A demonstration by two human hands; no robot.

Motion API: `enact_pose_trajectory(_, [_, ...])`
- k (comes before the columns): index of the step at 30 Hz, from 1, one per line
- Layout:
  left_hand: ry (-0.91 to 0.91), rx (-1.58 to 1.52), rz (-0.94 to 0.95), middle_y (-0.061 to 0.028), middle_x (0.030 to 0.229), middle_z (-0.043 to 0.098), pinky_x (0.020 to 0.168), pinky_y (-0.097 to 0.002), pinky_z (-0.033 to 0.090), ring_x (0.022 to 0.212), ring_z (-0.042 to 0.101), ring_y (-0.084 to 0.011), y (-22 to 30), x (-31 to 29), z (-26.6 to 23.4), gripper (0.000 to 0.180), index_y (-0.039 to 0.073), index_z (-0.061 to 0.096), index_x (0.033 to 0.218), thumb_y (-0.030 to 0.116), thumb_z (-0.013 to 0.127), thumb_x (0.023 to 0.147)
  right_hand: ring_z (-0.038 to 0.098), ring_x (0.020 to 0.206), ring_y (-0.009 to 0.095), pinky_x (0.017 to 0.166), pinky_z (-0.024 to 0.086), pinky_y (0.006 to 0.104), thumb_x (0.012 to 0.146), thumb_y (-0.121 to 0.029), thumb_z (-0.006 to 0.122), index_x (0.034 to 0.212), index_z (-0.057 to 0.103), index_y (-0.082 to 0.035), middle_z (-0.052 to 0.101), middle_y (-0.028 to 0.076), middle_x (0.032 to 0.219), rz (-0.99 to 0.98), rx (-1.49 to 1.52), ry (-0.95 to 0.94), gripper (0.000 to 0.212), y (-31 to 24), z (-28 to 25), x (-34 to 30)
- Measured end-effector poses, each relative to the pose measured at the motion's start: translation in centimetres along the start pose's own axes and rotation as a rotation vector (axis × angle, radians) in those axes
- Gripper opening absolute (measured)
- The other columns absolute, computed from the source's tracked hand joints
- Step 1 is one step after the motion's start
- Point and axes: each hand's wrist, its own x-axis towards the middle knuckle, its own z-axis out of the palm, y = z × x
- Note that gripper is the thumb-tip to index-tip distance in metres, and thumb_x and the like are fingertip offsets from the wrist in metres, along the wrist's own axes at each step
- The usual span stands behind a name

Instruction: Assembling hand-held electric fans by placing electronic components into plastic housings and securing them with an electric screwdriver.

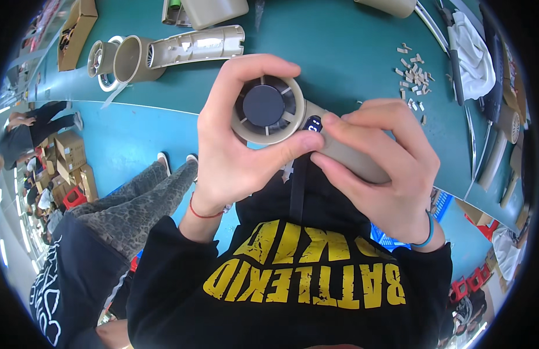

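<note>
head view is showing a beige handheld fan (293, 118) being held up before the person's chest (304, 262). the left hand (231, 145) is curling around its round head (263, 106), thumb tip resting beside the small lit display (312, 124). the right hand (392, 139) is pinching the handle (342, 150) between thumb and fingers, one fingertip reaching the display's edge. beyond, pale pieces (415, 74) are lying scattered on the green tabletop (339, 64) near a white cloth (474, 55), and a long beige shell (197, 46) is lying farther left.

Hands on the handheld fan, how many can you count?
2. The left hand curls around the round head of the fan, and the right hand grips its handle. No third hand shows on it.
</note>
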Motion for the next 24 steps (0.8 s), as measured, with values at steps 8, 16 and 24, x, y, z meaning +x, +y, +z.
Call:
enact_pose_trajectory(8, [0.097, -0.103, 0.018, -0.0090, 0.108, 0.058, 0.084, -0.0272, 0.048, 0.095, 0.059, -0.0154, 0.0, -0.7, 1.0, 0.062, 0.002, 0.051, 0.117, 0.008, 0.085, 0.065, 0.060, 0.086, 0.023, 0.074, 0.050, 0.0308, 0.065, -0.009, 0.082, 0.108, 0.068, -0.004, 0.060, 0.009, 0.099, 0.014, 0.035, -0.082, 0.045, -0.2, -1.1, -0.5])
enact_pose_trajectory(16, [0.090, 0.198, 0.712, -0.0097, 0.116, 0.049, 0.106, -0.0518, 0.037, 0.115, 0.054, -0.0306, 1.5, -1.4, -0.1, 0.092, 0.026, 0.030, 0.136, 0.037, 0.088, 0.065, 0.069, 0.077, 0.018, 0.071, 0.051, 0.0276, 0.079, -0.025, 0.076, 0.119, 0.057, 0.005, 0.070, 0.012, 0.091, 0.681, 0.790, -0.412, 0.053, -2.6, -4.8, -4.0])
enact_pose_trajectory(24, [0.042, 0.222, 0.729, -0.0067, 0.115, 0.050, 0.111, -0.0530, 0.032, 0.117, 0.052, -0.0306, 1.4, -2.1, -0.5, 0.093, 0.027, 0.031, 0.137, 0.031, 0.089, 0.065, 0.067, 0.068, 0.015, 0.063, 0.050, 0.0236, 0.074, -0.019, 0.081, 0.104, 0.064, 0.005, 0.069, 0.012, 0.081, 0.363, 0.488, -0.308, 0.042, -2.5, -4.0, -4.5])
